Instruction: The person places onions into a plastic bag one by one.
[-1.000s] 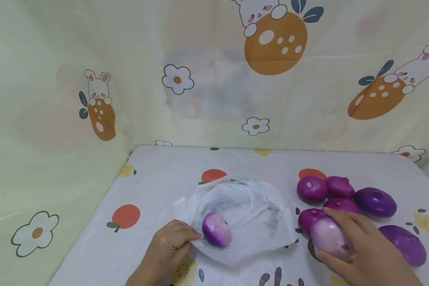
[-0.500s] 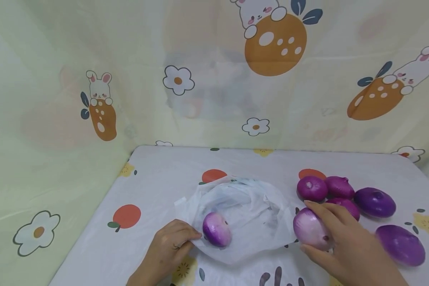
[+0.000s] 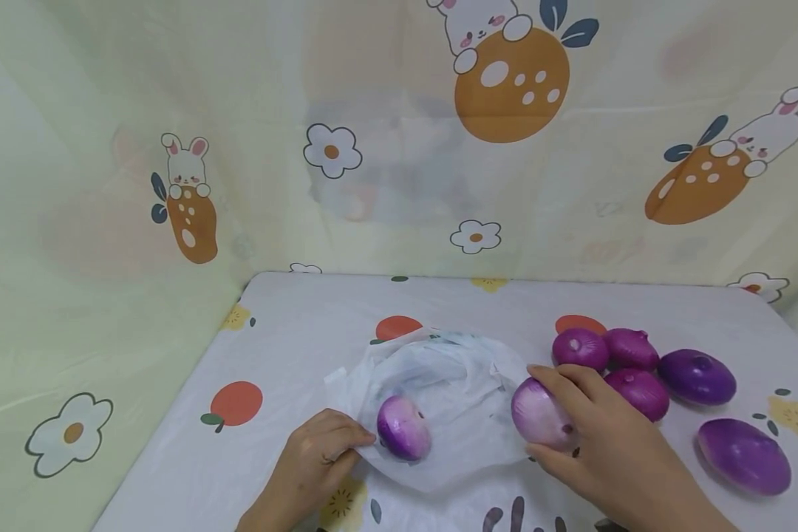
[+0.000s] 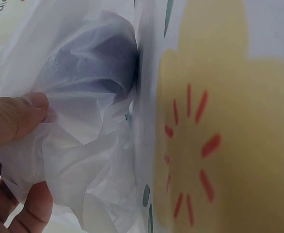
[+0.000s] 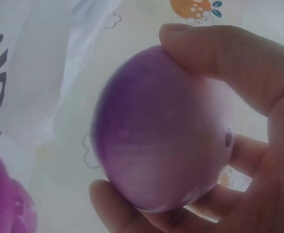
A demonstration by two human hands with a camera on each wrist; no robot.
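Observation:
My left hand [image 3: 319, 454] pinches the near left edge of a thin white plastic bag [image 3: 465, 443] between thumb and fingers. A purple and white onion [image 3: 402, 428] lies inside the bag, close to those fingertips; in the left wrist view it shows dimly through the film. At the bag's right edge, my right hand [image 3: 598, 436] grips a second onion [image 3: 540, 415], pale with a purple side. Thumb and fingers curl round that onion [image 5: 161, 131] in the right wrist view. It appears held above the table.
Several darker purple onions [image 3: 637, 394] sit grouped at the right, behind my right hand. One flatter purple onion [image 3: 745, 456] lies apart, nearer the right edge. A printed cloth covers the table [image 3: 292, 332]; a patterned curtain [image 3: 392, 192] hangs behind.
My right hand has carried the pale onion leftward from the group to the bag's right edge. The left hand keeps its pinch on the bag, and the onion inside stays put.

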